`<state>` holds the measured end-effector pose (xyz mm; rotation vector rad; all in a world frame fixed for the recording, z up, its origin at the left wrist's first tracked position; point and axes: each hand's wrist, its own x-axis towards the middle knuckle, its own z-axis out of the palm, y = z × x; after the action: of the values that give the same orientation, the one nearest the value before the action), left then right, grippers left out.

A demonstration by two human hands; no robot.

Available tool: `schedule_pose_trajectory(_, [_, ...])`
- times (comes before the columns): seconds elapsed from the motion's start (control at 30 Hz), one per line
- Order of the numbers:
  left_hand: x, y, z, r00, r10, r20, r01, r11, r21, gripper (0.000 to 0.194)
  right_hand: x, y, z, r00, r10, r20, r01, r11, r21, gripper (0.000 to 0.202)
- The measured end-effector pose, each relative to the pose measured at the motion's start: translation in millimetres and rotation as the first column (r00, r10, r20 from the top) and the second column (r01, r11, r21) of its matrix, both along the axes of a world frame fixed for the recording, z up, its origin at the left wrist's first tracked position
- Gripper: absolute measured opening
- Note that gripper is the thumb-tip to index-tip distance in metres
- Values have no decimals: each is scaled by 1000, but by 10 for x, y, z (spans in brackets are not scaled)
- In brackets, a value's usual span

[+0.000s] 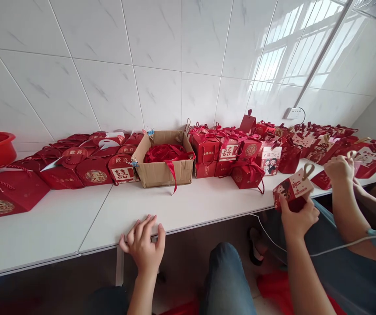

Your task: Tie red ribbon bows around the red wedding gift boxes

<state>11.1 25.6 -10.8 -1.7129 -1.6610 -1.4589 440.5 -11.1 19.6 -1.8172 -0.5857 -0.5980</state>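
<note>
At the table's (161,205) edge, we are clamping one gift box (291,188) in our right hand's (297,218) fingers and resting our left hand (144,245), fingers apart; one carton (161,175) is holding ribbon (166,153) (lower coils hidden).

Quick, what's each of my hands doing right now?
Left hand: open, nothing held, fingers at the table edge.
Right hand: holding a red-and-white gift box.
</note>
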Motion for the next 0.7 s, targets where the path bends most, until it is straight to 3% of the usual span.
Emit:
schedule_pose_trajectory(0.07, [4, 0, 7, 1000, 1, 5, -1, 1000, 0, 19, 152, 159, 69, 999, -29, -24, 28, 998, -53, 87])
schedule_pose_trajectory(0.13, [6, -1, 12, 1000, 2, 1, -2, 1000, 2, 19, 266, 312, 117, 993, 94, -75, -103, 987, -124, 85])
schedule_pose_trajectory(0.23, [4, -3, 12, 1000, 1, -14, -1, 1000, 1, 20, 334, 481, 109, 945, 301, -127, -322, 926, -199, 66])
schedule_pose_trajectory(0.53, [-2, -8, 18, 996, 29, -79, -26, 999, 35, 20, 283, 670, -100, 943, 272, -192, -323, 883, -340, 37])
schedule_pose_trajectory(0.7, [7, -8, 29, 996, 32, -87, -29, 999, 33, 20, 237, 601, -43, 951, 271, -152, -301, 923, -239, 41])
